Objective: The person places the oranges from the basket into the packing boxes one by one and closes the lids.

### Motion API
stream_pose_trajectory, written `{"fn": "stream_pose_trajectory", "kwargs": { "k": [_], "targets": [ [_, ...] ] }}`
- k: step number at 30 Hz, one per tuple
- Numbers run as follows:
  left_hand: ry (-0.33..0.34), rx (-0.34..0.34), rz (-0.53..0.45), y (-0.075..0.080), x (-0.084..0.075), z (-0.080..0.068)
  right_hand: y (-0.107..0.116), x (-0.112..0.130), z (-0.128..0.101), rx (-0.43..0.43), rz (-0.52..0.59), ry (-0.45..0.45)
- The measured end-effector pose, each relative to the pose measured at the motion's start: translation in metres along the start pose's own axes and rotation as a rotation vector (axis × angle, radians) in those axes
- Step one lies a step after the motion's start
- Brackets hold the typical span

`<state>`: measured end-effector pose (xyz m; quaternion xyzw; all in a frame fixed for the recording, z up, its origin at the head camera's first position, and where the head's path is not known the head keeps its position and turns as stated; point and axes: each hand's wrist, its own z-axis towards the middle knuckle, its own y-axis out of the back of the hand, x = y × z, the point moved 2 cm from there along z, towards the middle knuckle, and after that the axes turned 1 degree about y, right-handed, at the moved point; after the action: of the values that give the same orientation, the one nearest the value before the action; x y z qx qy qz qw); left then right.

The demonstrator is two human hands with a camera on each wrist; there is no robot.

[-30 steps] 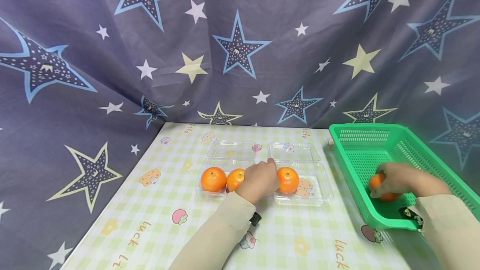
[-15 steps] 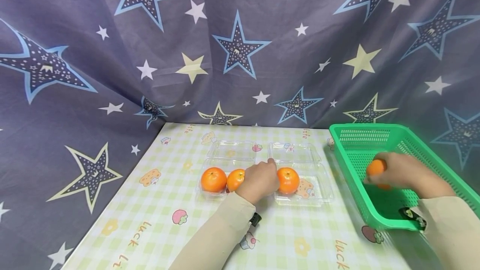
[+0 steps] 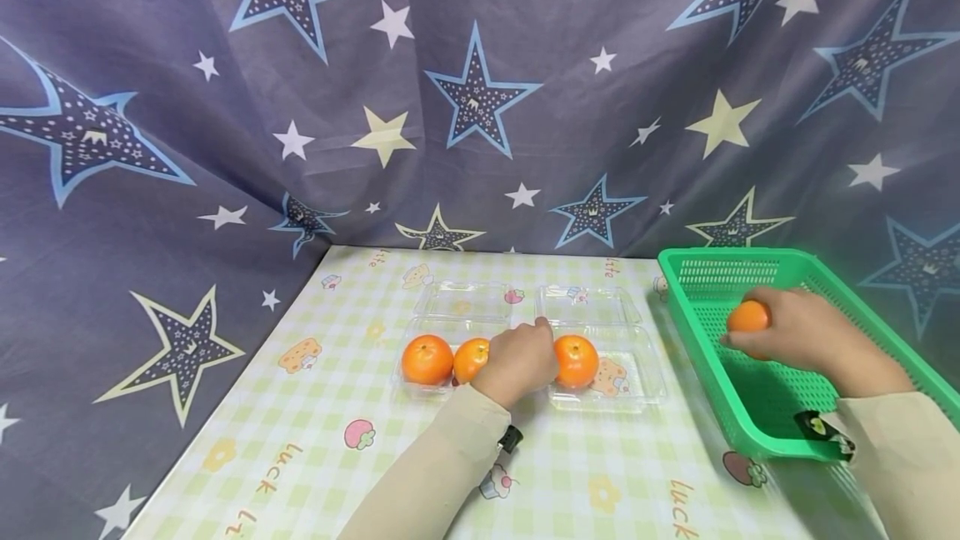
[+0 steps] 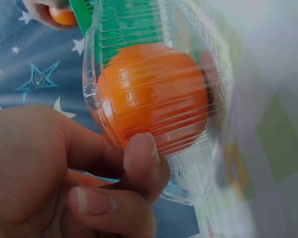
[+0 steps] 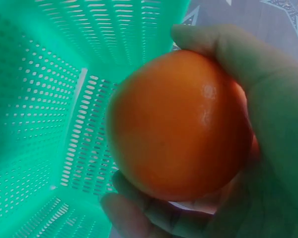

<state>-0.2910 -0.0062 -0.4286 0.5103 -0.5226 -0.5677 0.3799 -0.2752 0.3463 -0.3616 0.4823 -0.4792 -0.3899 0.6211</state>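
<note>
My right hand (image 3: 798, 332) grips an orange (image 3: 748, 317) above the floor of the green basket (image 3: 693, 357). Up close in the right wrist view, thumb and fingers curl round the orange (image 5: 181, 126). Between two clear plastic clamshell boxes is my left hand (image 3: 521, 361). In the left wrist view its thumb and finger pinch the edge of a clear box (image 4: 188, 148) with an orange (image 4: 154, 94) inside. Two oranges show in the left box, one at its left end (image 3: 427, 359) and another (image 3: 471, 359) partly behind the hand. One orange (image 3: 576, 361) sits in the right box (image 3: 648, 377).
Both lids lie flipped back behind the boxes, the left lid (image 3: 465, 298) and the right lid (image 3: 588, 304). A checked cloth (image 3: 300, 415) with printed pictures covers the table. The basket stands at the table's right side. A star-patterned curtain (image 3: 525, 65) hangs behind.
My right hand has lifted the orange from the basket's floor, moving up and slightly left. The left hand and the boxes have stayed in place.
</note>
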Motion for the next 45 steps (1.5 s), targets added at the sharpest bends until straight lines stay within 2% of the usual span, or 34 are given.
{"fn": "stream_pose_trajectory", "kwargs": {
  "k": [21,34,45],
  "targets": [
    [0.001,0.010,0.000,0.000,-0.001,0.001,0.020,0.022,-0.003,-0.061,0.030,-0.050],
    [0.003,0.001,0.007,-0.001,0.000,0.001,0.028,0.048,-0.006,-0.121,0.000,0.007],
    [0.005,0.009,0.007,-0.002,0.000,0.002,0.031,0.060,-0.007,-0.122,-0.009,0.015]
  ]
}}
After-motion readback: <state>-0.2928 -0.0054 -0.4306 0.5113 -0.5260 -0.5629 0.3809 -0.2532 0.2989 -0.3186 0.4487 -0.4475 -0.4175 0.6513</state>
